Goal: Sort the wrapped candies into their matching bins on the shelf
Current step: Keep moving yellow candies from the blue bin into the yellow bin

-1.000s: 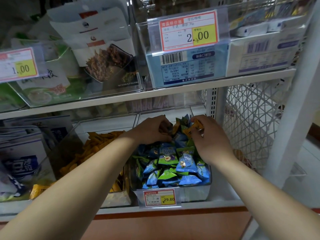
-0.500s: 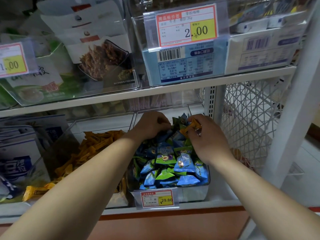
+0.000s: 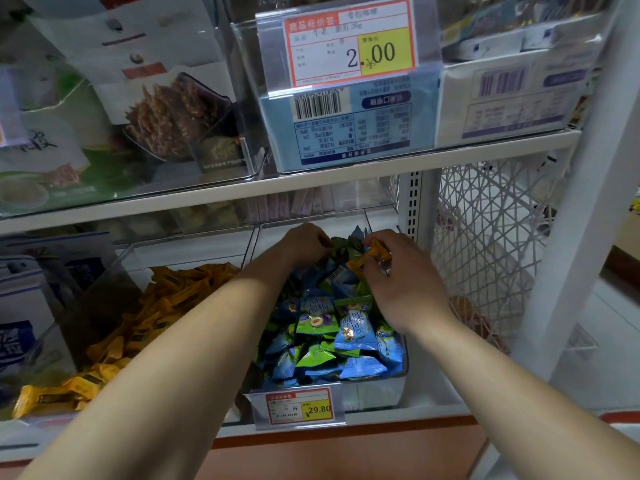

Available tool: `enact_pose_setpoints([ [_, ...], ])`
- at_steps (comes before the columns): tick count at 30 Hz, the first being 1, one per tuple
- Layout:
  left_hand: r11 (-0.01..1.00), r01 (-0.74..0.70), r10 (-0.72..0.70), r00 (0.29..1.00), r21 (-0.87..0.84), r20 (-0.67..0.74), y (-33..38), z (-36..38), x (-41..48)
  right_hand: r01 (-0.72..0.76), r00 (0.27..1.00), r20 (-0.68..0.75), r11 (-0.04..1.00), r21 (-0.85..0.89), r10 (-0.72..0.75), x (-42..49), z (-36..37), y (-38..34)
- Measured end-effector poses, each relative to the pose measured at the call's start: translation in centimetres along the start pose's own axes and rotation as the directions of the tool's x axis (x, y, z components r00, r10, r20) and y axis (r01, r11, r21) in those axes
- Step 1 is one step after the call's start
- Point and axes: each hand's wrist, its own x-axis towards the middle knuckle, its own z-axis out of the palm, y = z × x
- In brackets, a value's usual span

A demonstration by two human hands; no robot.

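A clear bin (image 3: 377, 389) on the lower shelf is heaped with blue and green wrapped candies (image 3: 332, 327). My right hand (image 3: 401, 282) is over the back of that heap and pinches an orange wrapped candy (image 3: 372, 256) between thumb and fingers. My left hand (image 3: 304, 245) is dug into the back of the same heap, fingers curled among dark green wrappers; what it holds is hidden. To the left stands another clear bin (image 3: 187, 251) full of orange wrapped candies (image 3: 145, 327).
The upper shelf board (image 3: 242, 192) hangs close above both hands, carrying clear bins of packaged snacks and a 2.00 price tag (image 3: 351, 43). A white mesh side panel (image 3: 485, 237) closes the right. A 29.80 tag (image 3: 299, 407) fronts the blue-green bin.
The view has closed in on the shelf. Both hands stay at the back of the blue-green heap; my right hand keeps the orange candy and has lifted it slightly.
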Motion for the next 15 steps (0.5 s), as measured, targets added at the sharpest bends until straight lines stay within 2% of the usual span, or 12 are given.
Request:
enact_pose_setpoints([
  [5,0.995,-0.020,0.023,0.999,-0.099,0.025,-0.5,-1.1,-1.1,-0.001,1.000,0.009,1.000,0.008,0.000,-0.1,-0.2,0.0],
  [8,0.998,-0.057,0.062,0.989,-0.041,0.135,-0.5,-1.9,-1.7,0.001,1.000,0.015,1.000,0.001,-0.001,-0.1,-0.3,-0.1],
  [10,0.998,-0.068,0.067,0.987,0.003,0.145,-0.4,-2.2,-2.1,-0.005,1.000,0.020,1.000,-0.002,0.005,-0.1,-0.4,-0.2],
  [13,0.997,-0.075,0.077,0.995,-0.030,0.056,-0.6,-2.3,-2.9,-0.001,1.000,0.021,1.000,-0.005,0.001,-0.2,-0.5,-0.4],
  [15,0.977,-0.094,0.077,0.993,-0.193,-0.093,-1.0,-2.6,-3.7,-0.002,1.000,0.030,1.000,-0.017,0.002,-0.2,-0.6,-0.5],
])
